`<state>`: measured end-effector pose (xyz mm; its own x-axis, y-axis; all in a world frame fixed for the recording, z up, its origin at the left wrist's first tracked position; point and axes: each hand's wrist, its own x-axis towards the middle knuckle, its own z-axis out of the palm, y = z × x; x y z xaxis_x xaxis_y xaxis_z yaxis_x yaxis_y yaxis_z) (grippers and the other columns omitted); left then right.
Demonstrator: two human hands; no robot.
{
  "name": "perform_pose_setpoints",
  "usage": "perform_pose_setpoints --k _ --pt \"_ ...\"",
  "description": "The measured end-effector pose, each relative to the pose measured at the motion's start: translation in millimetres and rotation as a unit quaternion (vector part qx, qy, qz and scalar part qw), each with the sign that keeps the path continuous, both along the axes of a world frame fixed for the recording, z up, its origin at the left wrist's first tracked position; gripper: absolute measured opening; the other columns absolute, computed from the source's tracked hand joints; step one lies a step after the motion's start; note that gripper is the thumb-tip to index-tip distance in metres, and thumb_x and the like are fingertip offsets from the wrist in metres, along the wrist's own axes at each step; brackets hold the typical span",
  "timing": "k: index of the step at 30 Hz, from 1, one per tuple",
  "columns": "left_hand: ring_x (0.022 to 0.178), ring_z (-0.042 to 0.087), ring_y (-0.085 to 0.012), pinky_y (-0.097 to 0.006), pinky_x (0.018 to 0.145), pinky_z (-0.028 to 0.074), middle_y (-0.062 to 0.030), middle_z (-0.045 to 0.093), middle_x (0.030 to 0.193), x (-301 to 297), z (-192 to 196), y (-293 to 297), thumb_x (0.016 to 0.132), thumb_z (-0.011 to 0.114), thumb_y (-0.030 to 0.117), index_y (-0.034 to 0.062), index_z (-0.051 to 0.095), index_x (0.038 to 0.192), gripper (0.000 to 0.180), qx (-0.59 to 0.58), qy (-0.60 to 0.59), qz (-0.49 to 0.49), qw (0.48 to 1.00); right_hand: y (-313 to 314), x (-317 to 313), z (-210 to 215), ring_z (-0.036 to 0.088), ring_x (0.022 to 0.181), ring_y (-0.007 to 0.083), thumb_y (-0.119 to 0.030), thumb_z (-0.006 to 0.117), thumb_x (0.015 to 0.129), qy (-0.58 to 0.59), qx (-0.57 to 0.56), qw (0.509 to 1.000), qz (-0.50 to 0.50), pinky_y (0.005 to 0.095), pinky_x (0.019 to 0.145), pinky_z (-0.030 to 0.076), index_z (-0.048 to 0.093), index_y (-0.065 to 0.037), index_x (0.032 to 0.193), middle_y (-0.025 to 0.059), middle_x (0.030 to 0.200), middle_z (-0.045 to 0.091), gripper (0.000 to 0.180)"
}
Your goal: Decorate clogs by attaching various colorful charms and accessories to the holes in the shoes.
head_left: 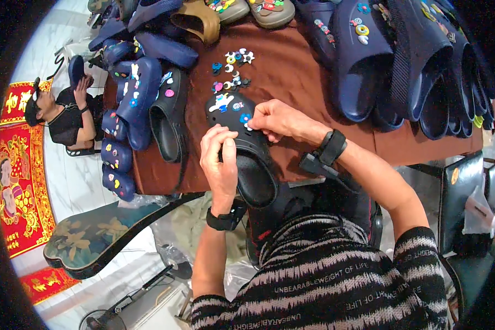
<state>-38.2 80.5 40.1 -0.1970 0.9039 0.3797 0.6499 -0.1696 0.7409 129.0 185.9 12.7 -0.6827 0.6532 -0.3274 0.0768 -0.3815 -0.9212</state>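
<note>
A black clog lies on the brown cloth in front of me, its toe pointing away and its heel opening toward me. My left hand grips its left side, fingers curled over the upper. At the right of the toe, my right hand has thumb and finger pinched at a blue flower charm; the fingertips partly hide the contact. A white figure charm and a round swirl charm sit on the toe. Beyond it, several loose charms lie on the cloth.
Another black clog with charms stands left, beside several navy clogs. Large navy clogs crowd the right side. The brown cloth covers the table. Beyond its left side, another person sits holding a dark shoe. A dark flower-patterned seat is lower left.
</note>
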Motion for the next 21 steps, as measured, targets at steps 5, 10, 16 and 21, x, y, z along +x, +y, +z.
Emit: perform_pose_setpoints --k 5,10,16,21 --pt "0.113 0.058 -0.0303 -0.041 0.100 0.043 -0.0137 0.064 0.106 -1 -2 1 0.091 0.057 0.009 0.0023 0.069 0.093 0.014 0.003 0.003 -0.002 1.000 14 0 2 0.049 0.047 0.0083 -0.029 0.068 0.091 -0.062 0.022 0.995 0.072 0.0236 0.044 0.040 0.057 -0.008 0.076 -0.0025 0.061 0.053 0.027" --pt "0.112 0.058 -0.0307 -0.041 0.100 0.043 -0.0135 0.064 0.105 -2 -4 1 0.090 0.058 0.007 0.0025 0.068 0.093 0.012 0.014 0.015 -0.010 1.000 26 -8 8 0.060 0.049 0.0110 -0.034 0.070 0.087 -0.142 0.012 0.979 0.143 0.0265 0.050 0.054 0.060 -0.008 0.077 -0.0012 0.067 0.058 0.030" --pt "0.116 0.057 -0.0286 -0.039 0.103 0.041 -0.0139 0.064 0.110 -2 -3 1 0.094 0.053 0.009 0.0015 0.068 0.094 0.017 -0.002 0.034 -0.025 0.999 25 -23 17 0.066 0.050 0.0180 -0.034 0.065 0.088 -0.281 0.063 0.940 0.184 0.0316 0.053 0.057 0.063 -0.003 0.082 0.0049 0.069 0.065 0.032" --pt "0.117 0.057 -0.0288 -0.039 0.103 0.041 -0.0138 0.063 0.111 -5 -1 -2 0.094 0.052 0.008 0.0011 0.067 0.093 0.017 -0.014 0.026 -0.020 0.999 15 -14 5 0.064 0.052 0.0158 -0.036 0.061 0.094 -0.255 0.218 0.931 0.141 0.0302 0.053 0.052 0.062 -0.003 0.079 0.0041 0.067 0.063 0.036"
